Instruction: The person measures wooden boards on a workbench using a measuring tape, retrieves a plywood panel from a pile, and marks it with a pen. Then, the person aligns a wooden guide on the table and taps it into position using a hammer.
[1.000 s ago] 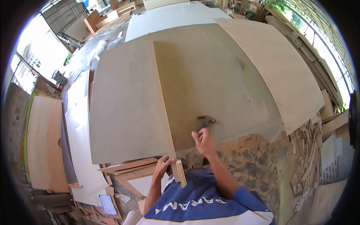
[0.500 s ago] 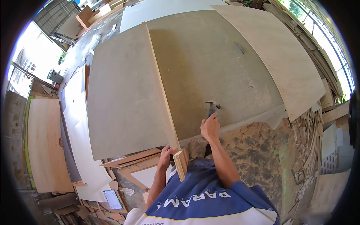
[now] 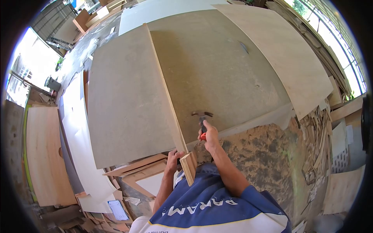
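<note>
My right hand (image 3: 210, 136) is closed round the handle of a claw hammer (image 3: 203, 119), its head raised and slightly blurred over the large grey-brown sheet (image 3: 221, 70). A long narrow wooden board (image 3: 162, 77) stands on edge across that sheet. At the board's near end, close to my body, a short wooden piece (image 3: 188, 167) sits crosswise against it. My left hand (image 3: 173, 160) has its fingers curled at the left side of this near end, gripping the board; some fingertips are hidden. The hammer head is to the right of the board, apart from it.
A pale sheet (image 3: 279, 54) overlaps the right side of the work surface. Scrap wood strips (image 3: 314, 143) pile up at the right. Panels (image 3: 46, 155) and white sheets (image 3: 77, 128) lie at the left. A small blue object (image 3: 244, 47) lies on the grey-brown sheet.
My right hand has brought the hammer left and nearer to me, toward the board's near end, and its head has turned. My left hand stays at the board. The view has shifted slightly.
</note>
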